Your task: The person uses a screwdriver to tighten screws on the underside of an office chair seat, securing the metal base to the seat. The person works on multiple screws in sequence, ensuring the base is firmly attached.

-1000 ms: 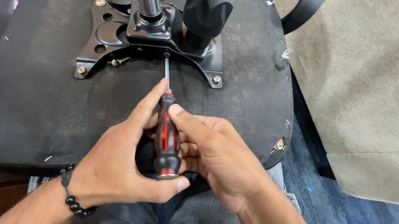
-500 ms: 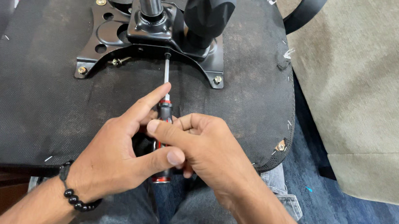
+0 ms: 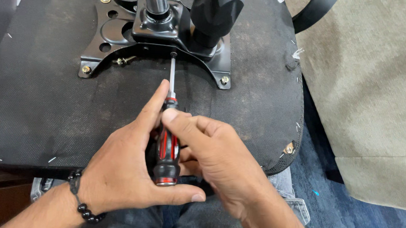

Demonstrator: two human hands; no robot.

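An upturned office chair seat lies before me, its underside covered in black mesh fabric. A black metal mounting plate with a steel column is bolted to it. Both hands grip a screwdriver with a black and red handle. Its thin shaft reaches up to a screw at the plate's near edge. My left hand wraps the handle from the left, forefinger stretched along the shaft. My right hand clasps the handle from the right, thumb across its top.
A black lever knob rises beside the column. Brass bolts sit at the plate's corners, and a loose screw lies by the plate. A beige cushion lies right, over blue carpet. My jeans show below.
My right hand has shifted its hold on the handle, covering it half a second ago and now baring its lower part. The screwdriver tip stays on the screw.
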